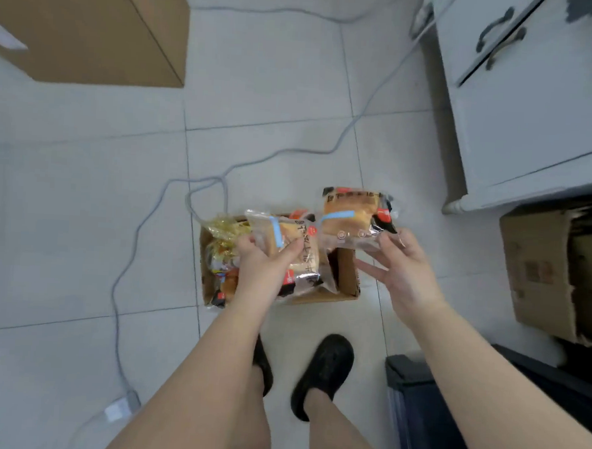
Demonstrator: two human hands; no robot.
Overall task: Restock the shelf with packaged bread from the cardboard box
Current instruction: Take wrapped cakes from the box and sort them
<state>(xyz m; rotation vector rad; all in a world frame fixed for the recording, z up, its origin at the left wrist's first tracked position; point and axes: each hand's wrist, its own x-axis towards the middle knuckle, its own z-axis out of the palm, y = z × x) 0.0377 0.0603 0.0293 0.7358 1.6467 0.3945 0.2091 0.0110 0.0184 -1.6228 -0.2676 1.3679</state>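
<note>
The left hand (263, 269) grips one bread packet (294, 255) from its near edge, thumb on top and fingers curled beneath, holding it above the small cardboard box (344, 281); the right hand (400, 274) holds a second bread packet (351, 217) by its near-right edge, its fingertips pinching the clear wrapper while the other fingers spread loosely, just right of and beyond the box.

The tiled floor (82, 213) lies under the box on all sides; a white cabinet (533, 109) with dark handles stands well beyond the box to the right; a large closed carton (92, 28) sits far beyond the box to the left; a worn carton (546, 271) rests to the right of the box, below the cabinet; a dark unit (449, 421), blurred, stands nearer than the box on the right; a grey cable (143, 223) loops across the tiles from beyond the box and down its left side to a white plug block (120, 409); two black shoes (324, 373) stand just nearer than the box; inside the box, at its left end, lie more wrapped packets (223, 251), their number unclear; its right end shows bare cardboard.
</note>
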